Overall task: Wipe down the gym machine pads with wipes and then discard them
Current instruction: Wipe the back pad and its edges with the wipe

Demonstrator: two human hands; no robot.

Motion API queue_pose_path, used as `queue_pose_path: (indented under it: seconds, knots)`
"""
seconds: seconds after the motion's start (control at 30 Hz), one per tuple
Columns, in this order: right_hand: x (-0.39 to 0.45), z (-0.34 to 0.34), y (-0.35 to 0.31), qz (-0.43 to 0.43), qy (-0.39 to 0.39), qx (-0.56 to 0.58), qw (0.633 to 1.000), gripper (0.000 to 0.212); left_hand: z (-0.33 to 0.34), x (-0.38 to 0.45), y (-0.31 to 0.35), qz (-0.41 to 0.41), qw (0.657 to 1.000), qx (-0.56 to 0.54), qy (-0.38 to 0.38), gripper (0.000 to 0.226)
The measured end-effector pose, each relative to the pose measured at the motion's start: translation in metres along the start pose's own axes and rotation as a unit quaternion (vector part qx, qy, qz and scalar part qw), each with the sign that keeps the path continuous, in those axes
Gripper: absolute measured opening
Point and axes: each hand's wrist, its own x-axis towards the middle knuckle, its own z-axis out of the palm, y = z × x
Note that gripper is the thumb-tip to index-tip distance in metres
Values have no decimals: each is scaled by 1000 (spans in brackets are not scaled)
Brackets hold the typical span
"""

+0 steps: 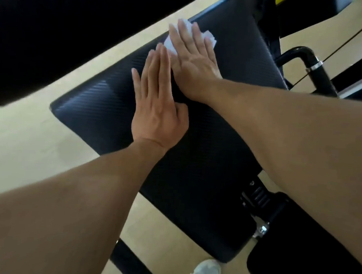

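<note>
A long black textured bench pad runs diagonally through the view. My right hand lies flat on its far half, fingers spread, pressing a crumpled white wipe against the pad. The wipe shows around and between the fingers. My left hand rests flat on the pad just nearer and to the left, fingers straight and together, with its fingertips touching the wipe's near edge. It holds nothing.
A second black pad adjoins at lower right, joined by a metal hinge bracket. A black handle bar stands at right. A dark machine part fills the upper left. Pale floor and my grey shoe lie below.
</note>
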Motion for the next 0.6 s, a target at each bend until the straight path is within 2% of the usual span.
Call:
queue_pose_path:
  seconds: [0.07, 0.13, 0.3, 0.4, 0.5, 0.57, 0.6]
  knots:
    - [-30, 12, -7, 4, -21, -4, 1000, 74, -11, -3, 0, -47, 992, -114, 21, 86]
    - [-57, 23, -15, 4, -17, 20, 1000, 72, -23, -16, -4, -87, 983, -162, 26, 81]
    - [-132, 58, -56, -14, 41, 88, 995, 59, -61, -117, -17, -70, 973, -209, -72, 73]
    - [-182, 80, -83, -13, 64, 100, 993, 57, -82, -177, -21, -99, 968, -225, -46, 67]
    - [-231, 93, -105, 3, 79, 134, 988, 51, -102, -224, -14, -188, 949, -253, -2, 64]
    - [-260, 90, -125, 74, 102, 262, 957, 45, -116, -250, -9, -241, 933, -267, 20, 60]
    - [-274, 86, -138, 141, 113, 352, 918, 41, -121, -263, -8, -248, 932, -263, 14, 57]
